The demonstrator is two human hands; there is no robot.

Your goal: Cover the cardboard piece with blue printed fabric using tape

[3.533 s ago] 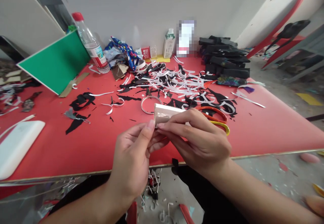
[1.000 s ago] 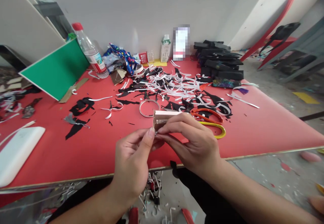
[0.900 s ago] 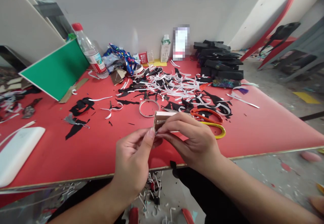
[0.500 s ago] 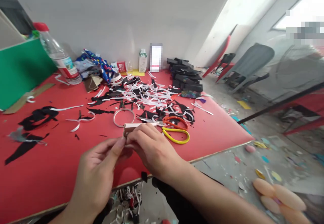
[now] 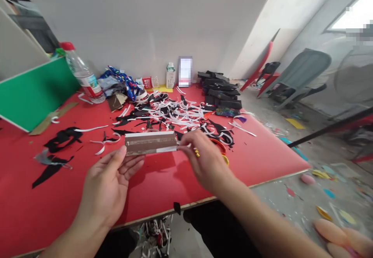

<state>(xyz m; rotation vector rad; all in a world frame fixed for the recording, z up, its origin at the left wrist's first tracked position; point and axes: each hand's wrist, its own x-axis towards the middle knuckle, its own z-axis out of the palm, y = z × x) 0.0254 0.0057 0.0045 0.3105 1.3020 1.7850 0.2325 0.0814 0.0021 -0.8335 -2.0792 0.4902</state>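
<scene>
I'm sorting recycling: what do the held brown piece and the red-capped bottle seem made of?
Brown piece: probably cardboard, mostly matt, judging by its dull brown face; a coating can't be ruled out.
Bottle: likely clear, smooth plastic, being see-through above its label; the opaque red cap looks plastic.

Bright overall, daylight-like. Window (image 5: pixel 359 9) at upper right burnt out to white, partly pixelated. Wall (image 5: pixel 116 25) evenly lit, grey, one faint pale streak mid-height. Worktop (image 5: pixel 175 188) glossy; paler sheen toward its right side, deeper red at near left. Soft-edged shadow on it below the card (image 5: pixel 150 142). Legs (image 5: pixel 221 227) in shade, nearly black, detail lost. Phone (image 5: pixel 185 71) glowing white, mosaicked. Wide-angle stretch: bottle (image 5: pixel 89 85) leans outward, chair (image 5: pixel 309 71) slants. Right-hand floor (image 5: pixel 288 196) soft, smeared toward the corner. Middle of view fairly sharp.
</scene>
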